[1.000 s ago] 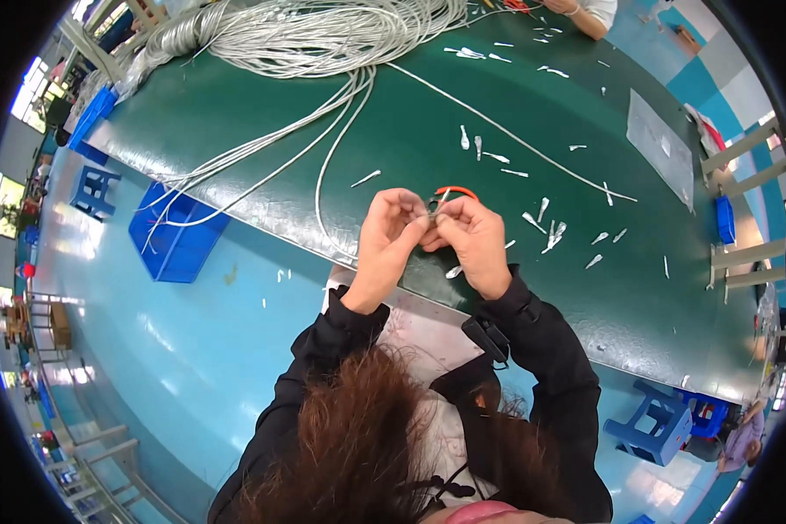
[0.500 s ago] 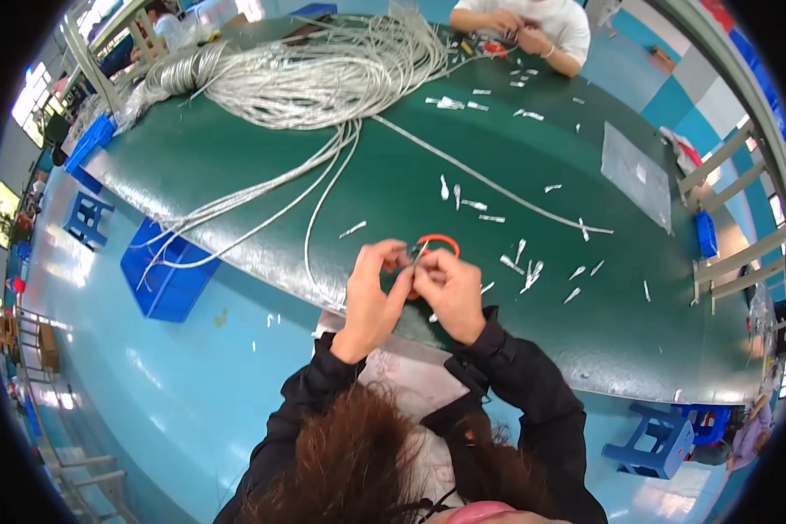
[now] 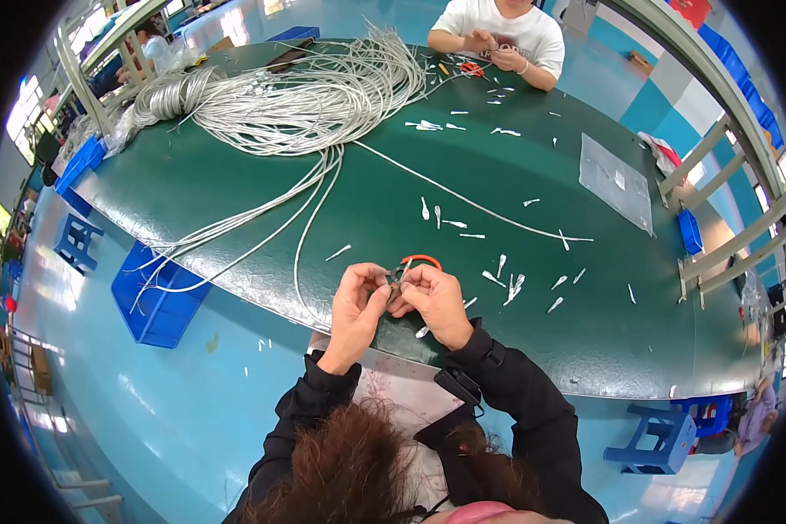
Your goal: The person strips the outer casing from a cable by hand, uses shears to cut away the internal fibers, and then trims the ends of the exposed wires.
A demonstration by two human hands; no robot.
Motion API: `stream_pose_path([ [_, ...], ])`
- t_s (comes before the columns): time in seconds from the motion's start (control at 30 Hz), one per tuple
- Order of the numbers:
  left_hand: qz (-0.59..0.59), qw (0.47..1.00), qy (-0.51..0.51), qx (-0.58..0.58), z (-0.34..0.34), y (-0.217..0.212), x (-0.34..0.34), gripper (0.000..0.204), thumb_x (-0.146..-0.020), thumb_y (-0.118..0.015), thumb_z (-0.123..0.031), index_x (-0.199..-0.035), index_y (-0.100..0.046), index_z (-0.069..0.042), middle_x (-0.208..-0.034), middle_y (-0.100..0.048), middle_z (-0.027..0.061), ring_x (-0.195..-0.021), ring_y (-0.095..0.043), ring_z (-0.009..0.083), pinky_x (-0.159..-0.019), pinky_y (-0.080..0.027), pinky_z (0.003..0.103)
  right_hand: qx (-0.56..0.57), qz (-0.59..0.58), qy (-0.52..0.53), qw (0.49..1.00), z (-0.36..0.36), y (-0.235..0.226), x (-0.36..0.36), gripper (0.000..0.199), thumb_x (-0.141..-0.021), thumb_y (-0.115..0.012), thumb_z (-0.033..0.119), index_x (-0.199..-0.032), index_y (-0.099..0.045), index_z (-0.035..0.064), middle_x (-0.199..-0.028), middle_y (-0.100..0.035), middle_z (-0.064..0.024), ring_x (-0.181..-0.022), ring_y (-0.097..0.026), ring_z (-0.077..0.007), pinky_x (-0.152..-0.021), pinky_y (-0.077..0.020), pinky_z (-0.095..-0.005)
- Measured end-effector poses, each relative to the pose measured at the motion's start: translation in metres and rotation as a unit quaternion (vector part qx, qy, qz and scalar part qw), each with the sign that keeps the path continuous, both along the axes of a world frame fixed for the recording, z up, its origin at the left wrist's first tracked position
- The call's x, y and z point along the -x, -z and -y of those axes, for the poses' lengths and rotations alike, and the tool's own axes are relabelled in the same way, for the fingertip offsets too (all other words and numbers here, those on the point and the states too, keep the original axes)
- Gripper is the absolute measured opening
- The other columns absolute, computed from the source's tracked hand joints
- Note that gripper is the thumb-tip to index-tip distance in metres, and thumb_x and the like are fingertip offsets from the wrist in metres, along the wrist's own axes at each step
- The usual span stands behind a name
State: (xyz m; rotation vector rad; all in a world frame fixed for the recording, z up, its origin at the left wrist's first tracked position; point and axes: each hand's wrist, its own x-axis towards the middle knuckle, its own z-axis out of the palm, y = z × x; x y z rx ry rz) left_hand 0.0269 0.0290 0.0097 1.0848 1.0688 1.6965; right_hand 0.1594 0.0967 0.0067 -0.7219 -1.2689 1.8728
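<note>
My left hand [image 3: 358, 306] and my right hand [image 3: 435, 301] meet over the near edge of the green table [image 3: 262, 188], thumbs and fingertips pinched together. Something small and thin seems to sit between the fingertips, but I cannot make out what it is. Right behind the fingers is a pair of cutters [image 3: 424, 258] with orange handles; the hands cover part of it, and whether they touch it is unclear. One grey cable [image 3: 299, 253] runs down to the table edge beside my left wrist. White scraps [image 3: 515, 286] lie to the right of my right hand.
A large coil of silvery cable [image 3: 279, 109] covers the far left of the table. Cable ends hang over a blue bin [image 3: 162, 301]. A clear plastic bag [image 3: 618, 183] lies at right. Across the table a co-worker [image 3: 498, 44] handles something small. A blue stool [image 3: 653, 439] stands at lower right.
In the picture both hands have shifted slightly left and down, as have the nearby scraps, so the view itself has moved. The fingers remain pinched together.
</note>
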Motion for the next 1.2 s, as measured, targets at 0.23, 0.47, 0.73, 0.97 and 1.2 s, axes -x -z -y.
stream_pose_path([
  [0.23, -0.162, 0.983, -0.058, -0.059, -0.005, 0.009, -0.006, 0.019, -0.088, -0.05, 0.007, -0.104, -0.049, -0.003, -0.091, -0.047, 0.0022, -0.085, -0.051, 0.0104, -0.078, -0.042, 0.023, 0.068, -0.013, -0.025, 0.997, 0.0, -0.001, -0.002, 0.005, -0.084, -0.053, -0.001, -0.087, -0.054, -0.0049, -0.078, -0.065, -0.0134, -0.066, -0.067, -0.0195, -0.061, -0.0566, -0.0283],
  [0.47, 0.095, 0.995, 0.026, 0.014, 0.003, -0.008, 0.004, 0.017, -0.088, -0.049, 0.005, -0.105, -0.05, 0.0, -0.093, -0.047, 0.0027, -0.08, -0.051, 0.0122, -0.074, -0.042, 0.024, 0.081, 0.004, -0.039, 0.996, -0.001, 0.004, 0.0, 0.007, -0.087, -0.051, 0.0, -0.091, -0.055, -0.0036, -0.081, -0.064, -0.0117, -0.067, -0.067, -0.0181, -0.062, -0.0564, -0.0275],
  [0.73, -0.137, 0.989, -0.063, -0.007, 0.004, -0.015, 0.02, 0.029, -0.081, -0.061, 0.0, -0.108, -0.052, -0.001, -0.095, -0.054, 0.0045, -0.081, -0.051, 0.0137, -0.071, -0.042, 0.026, -0.02, 0.02, 0.018, 0.999, -0.003, -0.005, -0.002, 0.01, -0.091, -0.051, 0.003, -0.094, -0.055, -0.0059, -0.082, -0.064, -0.012, -0.068, -0.067, -0.0171, -0.061, -0.0561, -0.0269],
  [0.97, -0.318, 0.941, -0.112, -0.014, 0.006, -0.017, 0.005, 0.037, -0.075, -0.066, -0.002, -0.11, -0.054, -0.003, -0.098, -0.059, 0.0087, -0.083, -0.055, 0.0198, -0.072, -0.045, 0.03, -0.081, 0.059, 0.021, 0.995, 0.009, -0.008, 0.001, 0.01, -0.091, -0.052, 0.002, -0.094, -0.056, -0.0066, -0.081, -0.064, -0.0091, -0.067, -0.065, -0.0133, -0.06, -0.0539, -0.0249],
  [1.2, -0.4, 0.902, -0.154, -0.055, 0.0, -0.024, 0.005, 0.039, -0.073, -0.065, 0.001, -0.11, -0.054, -0.003, -0.088, -0.06, 0.009, -0.083, -0.057, 0.0255, -0.071, -0.047, 0.035, -0.133, 0.087, 0.027, 0.987, 0.013, -0.013, 0.002, 0.008, -0.09, -0.055, 0.002, -0.09, -0.057, -0.0059, -0.078, -0.063, -0.0055, -0.066, -0.062, -0.0105, -0.06, -0.0522, -0.0236],
])
